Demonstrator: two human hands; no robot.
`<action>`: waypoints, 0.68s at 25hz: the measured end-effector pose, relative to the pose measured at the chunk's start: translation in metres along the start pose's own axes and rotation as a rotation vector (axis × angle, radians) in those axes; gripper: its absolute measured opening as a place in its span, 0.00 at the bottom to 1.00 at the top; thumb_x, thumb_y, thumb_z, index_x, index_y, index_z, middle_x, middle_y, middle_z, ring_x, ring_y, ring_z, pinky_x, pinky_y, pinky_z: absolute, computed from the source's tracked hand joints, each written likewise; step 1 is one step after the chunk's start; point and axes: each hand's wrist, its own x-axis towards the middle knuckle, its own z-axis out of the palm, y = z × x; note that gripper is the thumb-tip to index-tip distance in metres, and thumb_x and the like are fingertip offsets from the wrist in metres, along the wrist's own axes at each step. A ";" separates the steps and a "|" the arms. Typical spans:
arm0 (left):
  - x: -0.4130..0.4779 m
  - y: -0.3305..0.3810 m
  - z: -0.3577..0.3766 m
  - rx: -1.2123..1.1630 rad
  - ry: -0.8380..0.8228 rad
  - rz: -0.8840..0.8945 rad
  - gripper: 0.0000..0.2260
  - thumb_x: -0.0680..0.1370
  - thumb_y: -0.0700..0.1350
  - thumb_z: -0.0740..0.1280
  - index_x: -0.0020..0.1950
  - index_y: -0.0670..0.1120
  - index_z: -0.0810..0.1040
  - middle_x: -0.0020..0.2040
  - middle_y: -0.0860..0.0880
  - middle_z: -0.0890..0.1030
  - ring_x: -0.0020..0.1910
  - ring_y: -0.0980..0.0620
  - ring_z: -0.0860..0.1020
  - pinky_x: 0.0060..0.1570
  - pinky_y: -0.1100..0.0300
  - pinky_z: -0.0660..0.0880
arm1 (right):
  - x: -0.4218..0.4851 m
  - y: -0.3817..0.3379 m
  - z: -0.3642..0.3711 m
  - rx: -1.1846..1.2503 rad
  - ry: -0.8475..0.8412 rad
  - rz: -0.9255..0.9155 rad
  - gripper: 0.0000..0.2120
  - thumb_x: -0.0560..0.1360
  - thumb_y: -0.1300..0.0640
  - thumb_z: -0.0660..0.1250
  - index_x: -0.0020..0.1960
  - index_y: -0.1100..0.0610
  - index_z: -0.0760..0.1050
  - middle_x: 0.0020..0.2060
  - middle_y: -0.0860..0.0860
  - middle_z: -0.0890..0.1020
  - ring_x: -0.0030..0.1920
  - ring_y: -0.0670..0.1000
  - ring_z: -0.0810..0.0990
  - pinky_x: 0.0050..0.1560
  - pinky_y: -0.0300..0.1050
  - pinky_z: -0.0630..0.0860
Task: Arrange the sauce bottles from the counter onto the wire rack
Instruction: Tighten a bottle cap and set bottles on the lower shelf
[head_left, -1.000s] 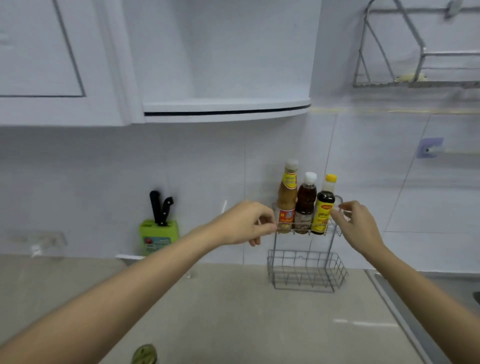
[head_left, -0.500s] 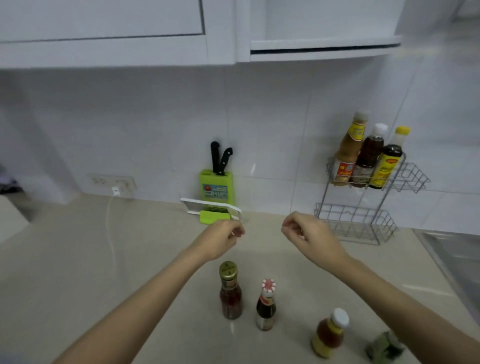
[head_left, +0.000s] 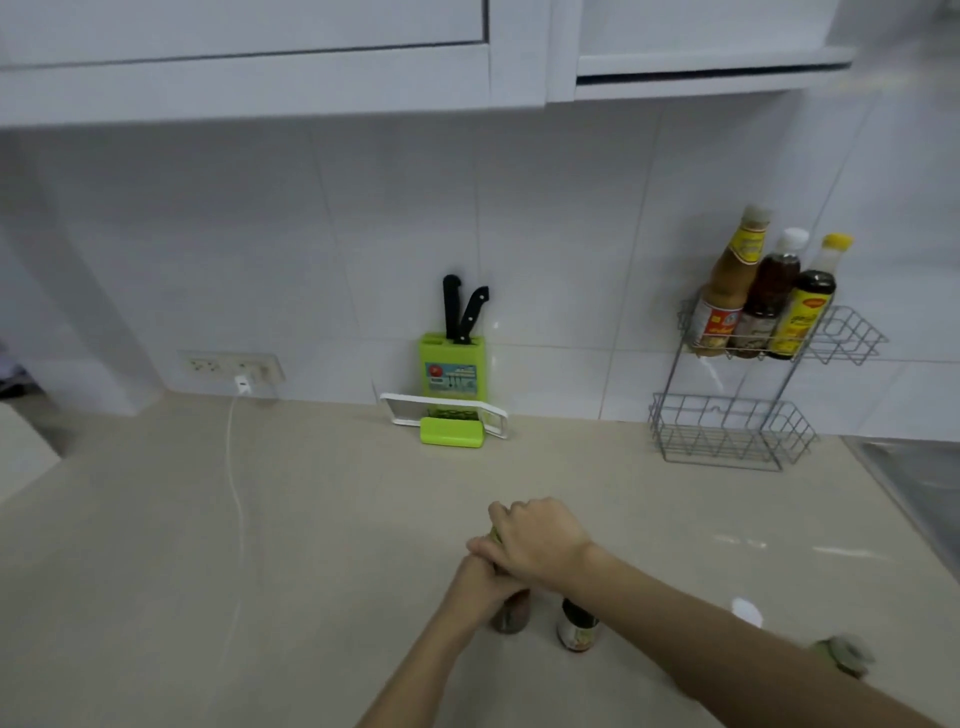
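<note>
A two-tier wire rack (head_left: 670, 384) stands against the tiled wall at the right. Its top shelf holds three bottles: an orange-brown sauce bottle (head_left: 727, 291), a dark bottle with a white cap (head_left: 769, 296) and a yellow-capped soy bottle (head_left: 805, 306). Its bottom shelf is bare. On the counter a small brown bottle (head_left: 511, 616) stands with my left hand (head_left: 478, 587) wrapped round its body and my right hand (head_left: 540, 540) closed over its greenish cap. A dark bottle (head_left: 576, 626) stands just right of it, partly behind my right forearm. A green-topped bottle (head_left: 844, 657) shows blurred at the lower right.
A green knife block (head_left: 453, 369) with two black-handled knives stands at the wall, a white and green slicer (head_left: 447, 421) lying before it. A white cable (head_left: 240, 499) runs from the wall socket (head_left: 231, 366) across the counter. A steel sink edge (head_left: 914, 483) is at the right.
Both hands left the rack's top shelf and came down to the counter. They have closed on the small brown bottle. The camera swung left and down.
</note>
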 end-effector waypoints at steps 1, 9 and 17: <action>0.004 -0.004 0.002 -0.007 0.023 -0.018 0.17 0.69 0.41 0.74 0.57 0.45 0.79 0.52 0.47 0.85 0.51 0.56 0.82 0.53 0.55 0.81 | 0.003 0.000 0.002 -0.008 0.003 -0.030 0.24 0.80 0.41 0.48 0.55 0.61 0.70 0.48 0.62 0.82 0.46 0.62 0.81 0.36 0.51 0.65; 0.025 -0.026 -0.002 -0.087 -0.146 0.059 0.11 0.69 0.35 0.65 0.32 0.52 0.74 0.25 0.51 0.73 0.26 0.51 0.69 0.25 0.65 0.65 | 0.015 0.036 0.011 -0.287 0.138 -0.382 0.19 0.76 0.42 0.49 0.41 0.52 0.74 0.27 0.50 0.80 0.24 0.51 0.78 0.22 0.38 0.69; 0.028 -0.047 0.020 -0.035 0.089 0.143 0.07 0.66 0.55 0.68 0.43 0.61 0.76 0.35 0.64 0.83 0.35 0.71 0.79 0.30 0.77 0.70 | 0.006 -0.014 0.015 -0.185 0.139 0.231 0.24 0.59 0.34 0.73 0.25 0.55 0.73 0.14 0.49 0.73 0.14 0.46 0.72 0.19 0.31 0.61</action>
